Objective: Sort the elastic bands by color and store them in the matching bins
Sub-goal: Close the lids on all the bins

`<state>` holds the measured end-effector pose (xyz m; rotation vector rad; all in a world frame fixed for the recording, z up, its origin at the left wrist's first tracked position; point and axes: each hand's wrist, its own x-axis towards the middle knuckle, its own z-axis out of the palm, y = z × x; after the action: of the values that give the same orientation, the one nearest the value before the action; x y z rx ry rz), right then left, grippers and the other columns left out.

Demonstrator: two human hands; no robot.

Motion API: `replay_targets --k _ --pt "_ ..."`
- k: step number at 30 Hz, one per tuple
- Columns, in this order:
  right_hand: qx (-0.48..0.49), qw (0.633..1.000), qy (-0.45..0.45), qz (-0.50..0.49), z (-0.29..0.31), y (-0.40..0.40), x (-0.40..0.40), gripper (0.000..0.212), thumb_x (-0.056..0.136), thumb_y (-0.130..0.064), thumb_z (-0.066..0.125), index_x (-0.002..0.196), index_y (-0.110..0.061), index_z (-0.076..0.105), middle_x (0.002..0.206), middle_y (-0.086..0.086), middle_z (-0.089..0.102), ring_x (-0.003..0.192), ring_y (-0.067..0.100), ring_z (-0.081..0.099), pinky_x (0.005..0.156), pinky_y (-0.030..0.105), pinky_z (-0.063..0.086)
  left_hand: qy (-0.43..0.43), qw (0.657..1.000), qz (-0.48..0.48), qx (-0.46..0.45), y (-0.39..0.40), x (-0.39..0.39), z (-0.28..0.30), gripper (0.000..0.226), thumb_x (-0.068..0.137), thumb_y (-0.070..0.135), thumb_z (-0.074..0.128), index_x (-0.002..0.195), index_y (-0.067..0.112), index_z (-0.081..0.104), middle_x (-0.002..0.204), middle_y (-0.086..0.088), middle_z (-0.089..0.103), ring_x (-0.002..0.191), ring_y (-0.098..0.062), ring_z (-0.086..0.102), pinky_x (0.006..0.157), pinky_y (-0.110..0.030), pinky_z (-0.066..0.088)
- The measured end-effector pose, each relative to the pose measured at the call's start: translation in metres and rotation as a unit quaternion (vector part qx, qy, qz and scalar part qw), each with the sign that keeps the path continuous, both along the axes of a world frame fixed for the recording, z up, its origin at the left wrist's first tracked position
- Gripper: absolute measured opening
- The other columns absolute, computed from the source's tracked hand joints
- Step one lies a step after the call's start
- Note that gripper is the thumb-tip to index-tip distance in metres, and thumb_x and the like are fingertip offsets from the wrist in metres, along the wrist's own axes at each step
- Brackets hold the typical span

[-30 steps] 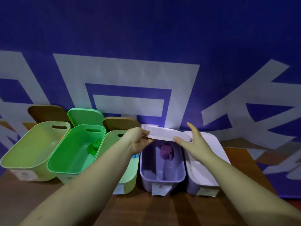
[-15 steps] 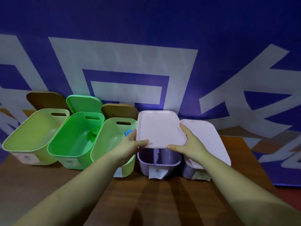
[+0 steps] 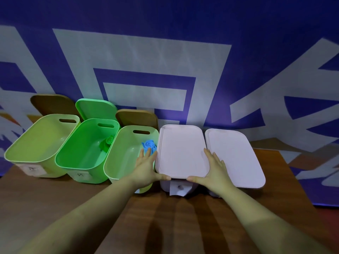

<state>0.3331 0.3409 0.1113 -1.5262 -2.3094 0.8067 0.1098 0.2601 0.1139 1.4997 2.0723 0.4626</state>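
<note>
A pale lilac lid lies flat on the purple bin, hiding what is inside. My left hand lies along the lid's left edge and my right hand along its right edge. Their fingers are straight and both thumbs touch the front rim. A rolled green band sits in the bright green bin. Partly behind my left fingers, a rolled blue band lies in the light green bin.
A yellow-green bin stands open at far left. Another lidded pale bin is at the right. Two brown lids and a green lid lean against the blue banner behind. All stand on a wooden table.
The lid, held tilted above the purple bin a second ago, has come down flat onto it. The purple band inside is now covered. Both hands shifted to the lid's sides.
</note>
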Motion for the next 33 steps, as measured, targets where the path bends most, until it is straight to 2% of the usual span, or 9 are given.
replay_targets --k 7,17,19,20,22,24,26,30,33 --pt "0.018 0.997 -0.068 0.026 -0.008 0.003 0.005 0.117 0.063 -0.069 0.071 0.151 -0.027 0.007 0.16 -0.005 0.008 0.147 0.016 -0.001 0.117 0.039 -0.003 0.119 0.992 -0.031 -0.012 0.006 -0.001 -0.018 0.115 0.066 0.066 0.068 0.151 0.016 0.008 0.159 -0.01 -0.008 0.143 -0.032 -0.019 0.115 -0.048 -0.004" --pt "0.044 0.986 -0.149 0.065 -0.017 0.006 0.009 0.114 0.066 -0.077 0.06 0.152 -0.028 0.002 0.16 -0.002 -0.006 0.146 0.016 -0.012 0.117 0.04 -0.009 0.181 0.98 -0.073 -0.034 0.007 -0.003 -0.026 0.12 0.068 0.077 0.055 0.151 0.012 -0.001 0.158 -0.011 -0.014 0.143 -0.031 -0.021 0.115 -0.048 -0.007" --pt "0.056 0.98 -0.172 0.084 -0.017 0.007 0.011 0.113 0.067 -0.078 0.057 0.152 -0.029 0.001 0.16 0.0 -0.011 0.146 0.016 -0.016 0.117 0.04 -0.01 0.191 0.977 -0.085 -0.04 0.008 -0.004 -0.024 0.133 0.055 0.093 0.04 0.151 0.011 -0.005 0.157 -0.011 -0.017 0.143 -0.03 -0.022 0.115 -0.048 -0.008" --pt "0.059 0.978 -0.177 0.091 -0.016 0.008 0.012 0.112 0.068 -0.078 0.056 0.152 -0.029 0.0 0.16 0.0 -0.012 0.146 0.016 -0.017 0.117 0.041 -0.011 0.195 0.976 -0.092 -0.041 0.009 -0.005 -0.023 0.144 0.042 0.101 0.024 0.15 0.011 -0.008 0.157 -0.011 -0.018 0.142 -0.029 -0.023 0.115 -0.048 -0.008" --pt "0.056 0.977 -0.18 0.102 -0.012 0.012 0.012 0.112 0.068 -0.079 0.055 0.152 -0.029 0.0 0.159 0.0 -0.013 0.145 0.016 -0.018 0.117 0.041 -0.011 0.202 0.971 -0.116 -0.045 0.013 -0.008 -0.018 0.156 0.023 0.103 -0.003 0.149 0.011 -0.013 0.156 -0.01 -0.02 0.142 -0.028 -0.024 0.114 -0.048 -0.011" --pt "0.045 0.974 -0.189 0.112 -0.007 0.02 0.009 0.113 0.067 -0.08 0.054 0.151 -0.03 -0.002 0.159 0.0 -0.013 0.145 0.016 -0.018 0.117 0.042 -0.011 0.223 0.962 -0.151 -0.052 0.021 -0.011 -0.012 0.157 0.02 0.101 -0.01 0.149 0.012 -0.014 0.157 -0.009 -0.02 0.142 -0.028 -0.024 0.112 -0.048 -0.014" --pt "0.039 0.968 -0.215 0.125 -0.002 0.029 0.004 0.114 0.066 -0.081 0.054 0.151 -0.03 -0.004 0.159 0.001 -0.014 0.145 0.017 -0.019 0.118 0.043 -0.011 0.249 0.948 -0.185 -0.065 0.033 -0.013 -0.004 0.153 0.025 0.103 -0.003 0.148 0.012 -0.016 0.157 -0.009 -0.021 0.142 -0.028 -0.025 0.112 -0.049 -0.015" --pt "0.034 0.947 -0.279 0.158 0.006 0.044 0.0 0.117 0.067 -0.083 0.051 0.151 -0.027 -0.008 0.159 0.003 -0.015 0.145 0.019 -0.02 0.117 0.044 -0.011 0.3 0.922 -0.214 -0.121 0.051 -0.017 0.007 0.133 0.059 0.092 0.039 0.148 0.01 -0.018 0.156 -0.009 -0.021 0.142 -0.028 -0.024 0.115 -0.052 -0.012" --pt "0.027 0.935 -0.307 0.173 0.007 0.047 -0.002 0.117 0.067 -0.084 0.049 0.151 -0.025 -0.007 0.159 0.003 -0.017 0.145 0.019 -0.021 0.117 0.045 -0.012 0.314 0.911 -0.223 -0.15 0.053 -0.019 0.006 0.131 0.062 0.089 0.042 0.148 0.01 -0.017 0.156 -0.009 -0.021 0.142 -0.028 -0.023 0.115 -0.053 -0.01"
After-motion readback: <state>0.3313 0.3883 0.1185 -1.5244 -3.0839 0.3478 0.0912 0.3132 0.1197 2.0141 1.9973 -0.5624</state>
